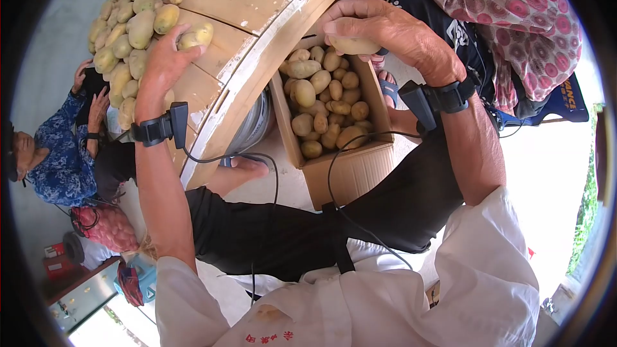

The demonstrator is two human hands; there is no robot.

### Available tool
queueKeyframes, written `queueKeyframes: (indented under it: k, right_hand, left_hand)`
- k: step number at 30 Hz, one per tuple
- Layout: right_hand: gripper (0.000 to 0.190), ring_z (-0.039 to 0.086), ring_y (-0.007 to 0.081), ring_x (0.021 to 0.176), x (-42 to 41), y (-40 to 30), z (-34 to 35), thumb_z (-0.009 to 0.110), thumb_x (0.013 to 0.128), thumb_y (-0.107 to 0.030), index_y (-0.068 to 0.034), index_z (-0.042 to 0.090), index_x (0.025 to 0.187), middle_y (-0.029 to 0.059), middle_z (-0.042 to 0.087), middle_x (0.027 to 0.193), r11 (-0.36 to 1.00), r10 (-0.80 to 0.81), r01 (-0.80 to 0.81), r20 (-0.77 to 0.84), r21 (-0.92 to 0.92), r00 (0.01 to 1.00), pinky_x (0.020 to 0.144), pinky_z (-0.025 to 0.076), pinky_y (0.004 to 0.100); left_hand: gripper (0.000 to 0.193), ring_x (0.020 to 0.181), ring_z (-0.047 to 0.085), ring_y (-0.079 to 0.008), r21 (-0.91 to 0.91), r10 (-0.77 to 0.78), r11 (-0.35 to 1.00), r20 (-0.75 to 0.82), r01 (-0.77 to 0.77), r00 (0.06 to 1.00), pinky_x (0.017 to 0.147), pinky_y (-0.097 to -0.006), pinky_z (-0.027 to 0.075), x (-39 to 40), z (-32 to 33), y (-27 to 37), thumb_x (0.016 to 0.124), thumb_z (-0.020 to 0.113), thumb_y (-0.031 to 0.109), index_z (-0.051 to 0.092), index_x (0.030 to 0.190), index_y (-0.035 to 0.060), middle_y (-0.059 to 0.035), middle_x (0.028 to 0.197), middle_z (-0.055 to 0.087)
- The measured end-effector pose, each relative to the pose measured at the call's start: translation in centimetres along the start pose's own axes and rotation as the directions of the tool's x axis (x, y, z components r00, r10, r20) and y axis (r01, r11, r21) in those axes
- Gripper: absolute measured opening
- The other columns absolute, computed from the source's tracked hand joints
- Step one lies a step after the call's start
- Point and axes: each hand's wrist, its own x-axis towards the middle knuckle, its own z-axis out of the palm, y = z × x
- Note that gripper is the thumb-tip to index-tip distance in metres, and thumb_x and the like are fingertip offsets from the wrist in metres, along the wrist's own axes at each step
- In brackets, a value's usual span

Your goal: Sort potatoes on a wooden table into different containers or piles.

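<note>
Above the wooden table, my left hand (166,58) is curled around a potato (196,36), thumb and fingers on either side of it. A heap of potatoes (142,29) lies right beside that hand. My right hand (371,21) grips another potato (355,46) from above, over the far end of a cardboard box (289,125). Many loose potatoes (328,101) lie in the box, which stands on the floor in front of my knees with one flap (347,180) hanging outward.
The plank tabletop (231,2) ends in a white-smeared edge (241,70) between my hands. One person (67,135) sits at the left, another in a patterned sleeve (520,5) at the right. Cables (277,178) hang from my wrist devices. A red mesh sack (108,226) stands at lower left.
</note>
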Motion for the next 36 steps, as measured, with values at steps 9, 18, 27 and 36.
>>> queueKeyframes:
  k: [9,18,27,36]
  right_hand:
    - [0.046,0.064,0.0164,0.096,-0.4,-0.4,0.3,0.074,0.087,-0.042,-0.010,0.077,0.120,0.0041,0.073,0.107,0.973,0.145,-0.133,0.050,-0.189,0.988,0.077,0.053,0.0326]
    - [0.051,0.064,0.0153,0.096,1.7,3.3,-0.9,0.071,0.088,-0.037,-0.004,0.070,0.126,0.0059,0.070,0.106,0.948,0.165,-0.163,-0.017,-0.273,0.986,0.078,0.051,0.0299]
    - [0.051,0.067,0.0179,0.071,4.3,6.6,1.8,0.067,0.094,-0.042,0.002,0.068,0.120,0.0134,0.073,0.099,0.727,0.648,-0.585,0.074,-0.359,0.758,0.053,0.053,0.0334]
    - [0.056,0.071,0.0265,0.102,7.8,9.7,2.9,0.069,0.094,-0.020,0.011,0.055,0.138,0.0181,0.070,0.113,0.925,0.377,-0.372,-0.065,0.074,0.924,0.080,0.062,0.0346]
  left_hand:
    - [0.072,0.122,0.063,-0.0266,0.008,-0.013,1.000,0.022,0.013,1.000,0.108,-0.0357,0.046,-0.2,0.0,0.3,0.085,0.083,0.028,0.057,0.146,-0.0018,-0.0193,0.134,0.067]
    - [0.070,0.123,0.066,-0.0336,0.006,0.007,1.000,-0.001,-0.007,1.000,0.106,-0.0389,0.049,0.0,0.0,0.0,0.086,0.081,0.030,0.058,0.145,0.0006,-0.0252,0.134,0.068]
    - [0.072,0.125,0.063,-0.0298,0.035,0.000,0.999,-0.007,0.000,1.000,0.108,-0.0375,0.047,-0.7,-0.1,1.0,0.085,0.082,0.026,0.056,0.146,-0.0023,-0.0237,0.135,0.066]
    - [0.070,0.125,0.064,-0.0354,0.012,0.010,1.000,-0.016,-0.010,1.000,0.108,-0.0398,0.047,-0.5,-0.1,1.1,0.086,0.080,0.030,0.057,0.145,0.0005,-0.0257,0.134,0.067]
